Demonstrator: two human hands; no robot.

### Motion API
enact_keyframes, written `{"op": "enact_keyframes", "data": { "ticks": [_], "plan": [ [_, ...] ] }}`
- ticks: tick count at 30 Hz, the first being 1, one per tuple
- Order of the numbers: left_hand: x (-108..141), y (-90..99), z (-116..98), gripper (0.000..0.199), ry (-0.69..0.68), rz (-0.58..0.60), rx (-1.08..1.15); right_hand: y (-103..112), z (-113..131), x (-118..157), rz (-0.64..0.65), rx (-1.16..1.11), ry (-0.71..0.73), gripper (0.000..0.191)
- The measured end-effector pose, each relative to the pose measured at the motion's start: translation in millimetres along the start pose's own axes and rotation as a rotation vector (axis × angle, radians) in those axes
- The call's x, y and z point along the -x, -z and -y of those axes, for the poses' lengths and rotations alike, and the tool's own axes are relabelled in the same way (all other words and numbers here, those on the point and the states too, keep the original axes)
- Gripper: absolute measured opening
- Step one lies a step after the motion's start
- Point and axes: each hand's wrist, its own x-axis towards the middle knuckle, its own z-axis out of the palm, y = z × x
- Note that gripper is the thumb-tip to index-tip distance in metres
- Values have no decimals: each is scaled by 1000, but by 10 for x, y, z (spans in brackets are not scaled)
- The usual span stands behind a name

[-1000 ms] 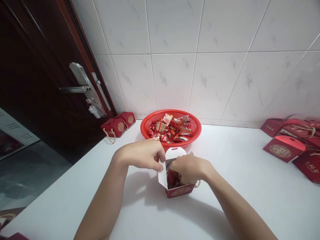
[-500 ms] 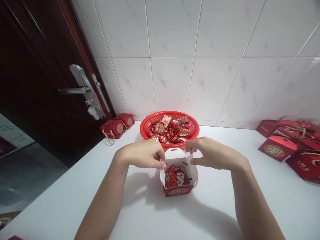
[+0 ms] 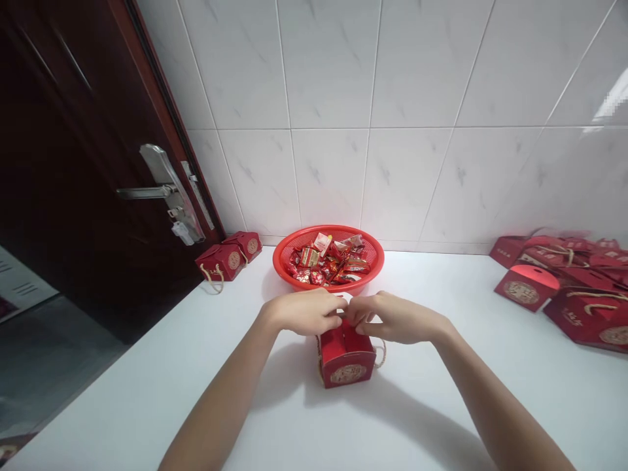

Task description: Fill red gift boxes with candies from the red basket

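Observation:
A small red gift box (image 3: 347,369) with a gold round emblem and rope handles stands upright on the white table. Its two red side flaps are folded inward over the top, so what lies inside is hidden. My left hand (image 3: 309,313) is closed on the left flap near the back, thumb and fingers pinched together. From the other side, my right hand (image 3: 392,317) pinches the right flap, its fingertips almost meeting the left ones. Part of a white back flap shows behind my fingers.
Just behind the box sits a red plastic basket (image 3: 279,261) of wrapped sweets. Two closed red boxes (image 3: 228,257) stand at the left by the door (image 3: 63,124). At the right lies a pile of red boxes (image 3: 589,314). A tiled wall (image 3: 333,176) bounds the table's back.
Both hands have come inward, folding the side flaps over the box, and now nearly meet. The sweets inside were visible before and are now covered. The view has shifted slightly.

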Motion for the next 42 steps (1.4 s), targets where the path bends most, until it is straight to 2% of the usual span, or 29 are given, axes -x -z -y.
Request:
{"op": "enact_keyframes", "data": {
  "ticks": [3,6,8,11,15,17,18,21,23,27,29,31,36,39,42],
  "plan": [
    [13,-76,32,28,-58,-47,96,-126,-137,196,-138,-177,71,13],
    [59,-180,70,20,-70,-197,132,-330,-220,361,-308,-232,74,16],
    [81,-264,97,17,-18,-344,111,-499,-267,421,-395,-253,44,22],
    [84,-395,151,30,116,-523,93,-736,-341,447,-502,-275,32,31],
    [30,-592,269,36,309,-664,147,-925,-399,430,-584,-336,49,36],
    [-16,-703,337,34,318,-715,277,-969,-394,419,-608,-362,48,35],
    [-41,-757,366,34,281,-734,369,-985,-384,414,-621,-367,50,34],
    [-97,-889,418,38,63,-730,660,-1021,-351,404,-667,-361,52,29],
    [-107,-940,421,43,-55,-694,767,-1045,-342,401,-711,-330,33,24],
    [-70,-964,383,42,-148,-644,755,-1106,-372,395,-805,-301,-29,22],
    [-49,-965,360,44,-193,-604,742,-1137,-401,386,-831,-335,-62,28],
    [-39,-975,340,42,-205,-572,715,-1156,-429,375,-820,-384,-104,39],
    [-44,-1027,300,30,-95,-545,688,-1124,-491,360,-689,-568,-203,66],
    [-44,-1040,285,27,-102,-537,685,-1077,-531,357,-624,-724,-250,70],
    [-40,-1042,277,26,-113,-543,683,-1034,-551,361,-632,-758,-271,66]
  ]
}}
